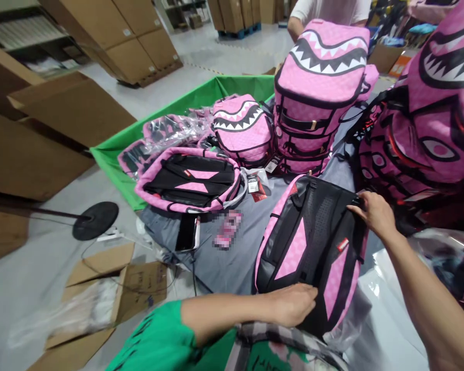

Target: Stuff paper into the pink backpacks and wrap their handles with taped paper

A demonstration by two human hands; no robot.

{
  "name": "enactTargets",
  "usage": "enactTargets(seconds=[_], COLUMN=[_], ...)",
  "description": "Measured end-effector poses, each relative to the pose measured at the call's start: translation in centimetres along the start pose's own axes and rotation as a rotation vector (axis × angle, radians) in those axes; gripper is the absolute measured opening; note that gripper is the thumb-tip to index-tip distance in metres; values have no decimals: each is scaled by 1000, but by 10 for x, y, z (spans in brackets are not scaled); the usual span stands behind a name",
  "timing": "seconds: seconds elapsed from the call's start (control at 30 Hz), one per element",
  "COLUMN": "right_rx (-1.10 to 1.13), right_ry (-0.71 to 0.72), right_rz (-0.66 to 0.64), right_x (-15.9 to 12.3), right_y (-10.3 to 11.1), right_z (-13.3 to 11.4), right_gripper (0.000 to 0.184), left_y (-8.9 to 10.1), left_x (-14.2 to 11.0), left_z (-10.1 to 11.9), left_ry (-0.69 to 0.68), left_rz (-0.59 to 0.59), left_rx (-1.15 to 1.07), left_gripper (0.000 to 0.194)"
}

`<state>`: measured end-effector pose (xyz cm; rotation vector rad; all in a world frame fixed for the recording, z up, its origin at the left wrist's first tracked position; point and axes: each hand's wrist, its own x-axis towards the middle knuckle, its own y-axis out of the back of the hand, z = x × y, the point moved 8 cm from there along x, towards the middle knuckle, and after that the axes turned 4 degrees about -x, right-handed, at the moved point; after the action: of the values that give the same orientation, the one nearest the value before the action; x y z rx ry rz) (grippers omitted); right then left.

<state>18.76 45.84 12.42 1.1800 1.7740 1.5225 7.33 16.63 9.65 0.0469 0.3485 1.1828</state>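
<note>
A pink and black backpack (313,237) lies in front of me, its padded back panel and shoulder straps facing up. My right hand (377,214) pinches its upper right edge between thumb and fingers. Near the lower middle, my left hand (294,304) has its fingers closed on the back panel by a strap; the exact part gripped is hidden. Left of it lies another pink and black backpack (195,180), also back side up. Between the two rest hang tags in clear plastic (258,185), a pixelated pink item (228,230) and a dark phone (187,232).
Stacked pink shark-mouth backpacks (320,82) stand behind, with more piled at right (441,113). Plastic-wrapped pink pieces (174,129) lie by the green fabric wall (116,159). A person (330,10) stands beyond. An open carton (143,288) and a round black base (95,220) are on the floor.
</note>
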Motion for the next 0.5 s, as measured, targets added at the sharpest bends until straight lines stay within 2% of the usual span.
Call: enactTargets(seconds=[0.07, 0.13, 0.2, 0.23, 0.27, 0.3, 0.33, 0.4, 0.43, 0.5], right_rx=[-71, -87, -97, -88, -63, -33, 3, 72, 98, 135], right_ry=[-7, -42, -94, -123, -141, -149, -142, -98, -69, -20], right_rz=[41, 74, 112, 147, 194, 240, 279, 312, 307, 289], right_x=[-1, -8, -16, -20, -24, -27, -30, -31, -30, -28], right_y=[-17, -37, -57, -64, -70, -74, -76, -76, -75, -71], right_z=[5, 9, 13, 16, 18, 19, 21, 21, 20, 16], right_gripper=[65, 64, 66, 65, 64, 63, 63, 64, 64, 63], left_y=[29, 79, 138, 169, 192, 204, 210, 208, 204, 195], left_x=[-3, 15, 55, 78, 103, 133, 162, 206, 217, 222], left_z=[6, 4, -2, -2, -4, -8, -11, -18, -21, -26], left_ry=[-23, -9, -25, -58, -70, -79, -114, -210, -257, -327], left_rz=[3, 137, 361, 543, 682, 717, 702, 629, 603, 602], left_rx=[70, 111, 223, 366, 496, 593, 669, 744, 759, 767], left_gripper=[27, 40, 42, 45, 59, 70, 73, 60, 51, 38])
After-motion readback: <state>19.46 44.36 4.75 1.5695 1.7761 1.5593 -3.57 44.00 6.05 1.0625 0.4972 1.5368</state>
